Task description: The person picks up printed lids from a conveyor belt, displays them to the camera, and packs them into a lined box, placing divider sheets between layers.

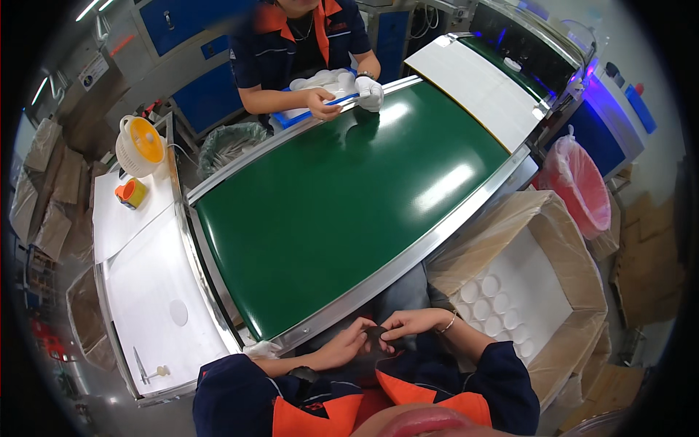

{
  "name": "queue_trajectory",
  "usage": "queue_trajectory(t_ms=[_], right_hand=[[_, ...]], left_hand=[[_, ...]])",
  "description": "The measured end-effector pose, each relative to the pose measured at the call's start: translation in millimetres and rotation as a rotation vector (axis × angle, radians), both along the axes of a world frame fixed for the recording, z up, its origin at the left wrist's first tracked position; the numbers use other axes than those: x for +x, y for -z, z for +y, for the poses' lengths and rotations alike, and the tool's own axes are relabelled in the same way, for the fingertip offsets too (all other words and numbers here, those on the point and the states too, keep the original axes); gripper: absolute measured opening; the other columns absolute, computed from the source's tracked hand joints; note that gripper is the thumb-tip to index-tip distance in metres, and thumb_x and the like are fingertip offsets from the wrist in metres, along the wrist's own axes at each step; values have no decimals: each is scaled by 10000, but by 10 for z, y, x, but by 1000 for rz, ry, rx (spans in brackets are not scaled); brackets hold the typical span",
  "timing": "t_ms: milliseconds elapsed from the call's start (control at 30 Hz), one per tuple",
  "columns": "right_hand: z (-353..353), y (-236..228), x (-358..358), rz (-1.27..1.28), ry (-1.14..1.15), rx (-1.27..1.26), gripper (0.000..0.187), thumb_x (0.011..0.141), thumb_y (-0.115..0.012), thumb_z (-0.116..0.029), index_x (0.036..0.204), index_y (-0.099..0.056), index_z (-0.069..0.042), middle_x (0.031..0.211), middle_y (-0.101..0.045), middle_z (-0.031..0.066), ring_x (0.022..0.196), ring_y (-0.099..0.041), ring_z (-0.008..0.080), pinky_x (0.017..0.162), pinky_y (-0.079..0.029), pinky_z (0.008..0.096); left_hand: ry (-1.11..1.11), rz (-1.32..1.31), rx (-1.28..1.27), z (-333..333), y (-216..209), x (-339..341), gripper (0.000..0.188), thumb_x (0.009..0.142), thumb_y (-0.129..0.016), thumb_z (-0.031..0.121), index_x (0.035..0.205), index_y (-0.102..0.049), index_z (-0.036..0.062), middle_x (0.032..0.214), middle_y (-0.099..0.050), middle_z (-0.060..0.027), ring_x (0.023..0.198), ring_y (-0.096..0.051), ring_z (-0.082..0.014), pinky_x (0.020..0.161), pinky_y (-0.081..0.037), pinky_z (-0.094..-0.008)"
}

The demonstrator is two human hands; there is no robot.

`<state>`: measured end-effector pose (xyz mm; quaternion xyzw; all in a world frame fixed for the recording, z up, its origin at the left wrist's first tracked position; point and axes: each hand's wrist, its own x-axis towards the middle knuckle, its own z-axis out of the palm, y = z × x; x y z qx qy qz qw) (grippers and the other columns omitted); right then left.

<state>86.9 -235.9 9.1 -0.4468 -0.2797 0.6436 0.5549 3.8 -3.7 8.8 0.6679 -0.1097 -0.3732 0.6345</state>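
Observation:
Close to my body, at the near edge of the green conveyor belt (342,211), my left hand (344,348) and my right hand (413,325) meet. Both are closed on a small dark rounded piece (375,335), held between the fingertips. Its exact kind cannot be made out. The fingers partly cover it. A crumpled white glove or cloth (262,349) lies by my left forearm, at the belt's corner.
An open carton (575,298) at the right holds several white round pieces (493,304). At the left, a white table (145,291) bears tweezers (140,365), a tape roll (132,192) and a fan (140,146). Across the belt, a person handles a blue tray (280,120).

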Motion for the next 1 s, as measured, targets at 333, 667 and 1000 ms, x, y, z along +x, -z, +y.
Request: queue_trajectory(t_ms=[333,667,1000], right_hand=[[44,-25,-23,-11,111,-48,324,1027,-519,-283,1071,-680,-5,903,-664,2,871,-587,64,818,-449,230],[46,45,-37,-137,50,-75,322,1010,-557,-272,1185,-643,-16,896,-657,-23,844,-556,48,766,-432,224],[53,52,-137,-202,108,-109,324,961,-625,-296,1066,-559,3,808,-584,21,761,-500,91,675,-406,268]], left_hand=[[107,-241,41,-25,-49,-35,440,1027,-462,203,1393,-301,22,1164,-573,-145,1082,-575,-236,971,-434,-346],[213,-256,63,19,164,-38,314,1039,-407,245,1205,-604,65,1034,-611,-170,939,-606,-284,896,-461,-363],[285,-268,192,29,143,-74,355,1037,-425,320,1028,-670,64,765,-634,-121,711,-617,-230,701,-478,-367]])
